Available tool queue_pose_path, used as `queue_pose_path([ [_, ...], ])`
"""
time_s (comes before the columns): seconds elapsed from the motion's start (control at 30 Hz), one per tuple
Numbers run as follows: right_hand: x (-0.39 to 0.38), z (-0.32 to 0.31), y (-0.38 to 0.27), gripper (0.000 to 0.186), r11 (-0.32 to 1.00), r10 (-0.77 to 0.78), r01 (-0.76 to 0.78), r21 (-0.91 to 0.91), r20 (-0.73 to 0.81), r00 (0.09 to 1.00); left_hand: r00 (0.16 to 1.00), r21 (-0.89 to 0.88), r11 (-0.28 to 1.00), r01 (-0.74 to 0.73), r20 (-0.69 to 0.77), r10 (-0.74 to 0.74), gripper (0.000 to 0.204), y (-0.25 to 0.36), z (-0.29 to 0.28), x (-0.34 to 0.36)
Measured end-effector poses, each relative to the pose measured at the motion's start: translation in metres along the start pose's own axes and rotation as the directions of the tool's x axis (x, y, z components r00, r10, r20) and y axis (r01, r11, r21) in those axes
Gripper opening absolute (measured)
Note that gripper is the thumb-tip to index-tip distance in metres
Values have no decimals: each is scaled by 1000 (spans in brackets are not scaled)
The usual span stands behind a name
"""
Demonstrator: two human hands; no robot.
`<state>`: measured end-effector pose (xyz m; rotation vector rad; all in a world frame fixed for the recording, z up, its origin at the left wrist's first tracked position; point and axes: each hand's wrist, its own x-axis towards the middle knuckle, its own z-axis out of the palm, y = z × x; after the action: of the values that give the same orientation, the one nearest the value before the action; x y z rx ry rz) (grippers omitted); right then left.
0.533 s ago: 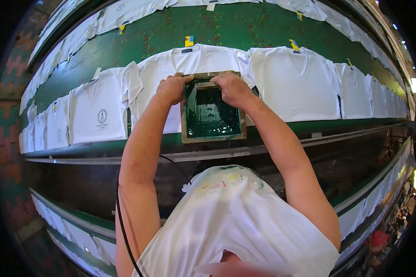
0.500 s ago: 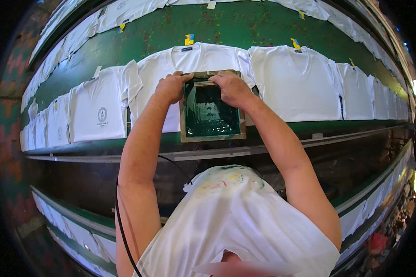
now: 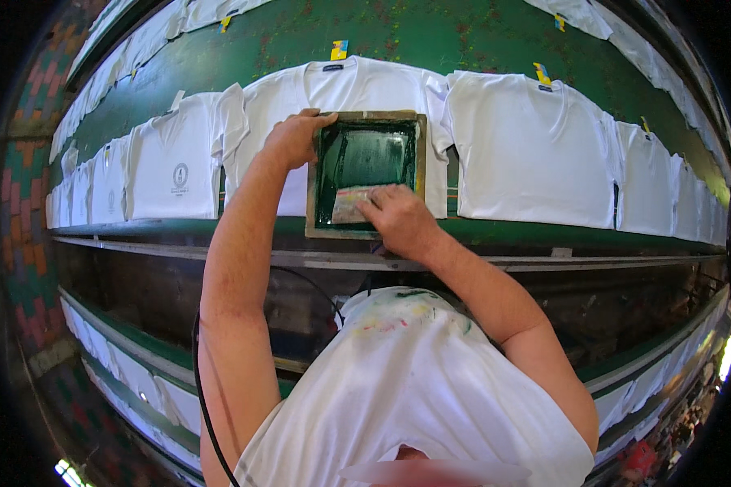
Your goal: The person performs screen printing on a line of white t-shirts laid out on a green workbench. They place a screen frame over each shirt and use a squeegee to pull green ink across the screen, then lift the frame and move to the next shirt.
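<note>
A wooden-framed printing screen [image 3: 309, 213] with dark green mesh lies over the lower front of a white T-shirt [image 3: 276, 97]. My left hand [image 3: 297, 138] grips the frame's far left corner, its fingers closed on the wood. In my right hand [image 3: 402, 221] is a squeegee [image 3: 349, 206], a flat pale blade smeared with colour, standing inside the frame at its near edge. Wet ink streaks show on the mesh beyond the blade. The part of the shirt beneath the screen is hidden.
On the long green table [image 3: 430, 36] lie more white shirts in a row, one on the right [image 3: 536, 154] and a printed one on the left [image 3: 175, 162]. A metal rail [image 3: 495, 264] runs along the near edge. A black cable [image 3: 199, 365] hangs beside my left arm.
My right hand has drawn the squeegee from the far end of the screen to its near end. My left hand stays on the far left corner of the frame.
</note>
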<state>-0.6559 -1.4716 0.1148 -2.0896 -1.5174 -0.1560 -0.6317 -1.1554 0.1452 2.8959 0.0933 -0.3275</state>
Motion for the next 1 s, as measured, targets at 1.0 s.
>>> queue_pose_path([
  [1.0,72,-17,63,54,972,229,-234,-6,210,950,1000,-7,1000,-4,22,4,109,-3,-5,2],
])
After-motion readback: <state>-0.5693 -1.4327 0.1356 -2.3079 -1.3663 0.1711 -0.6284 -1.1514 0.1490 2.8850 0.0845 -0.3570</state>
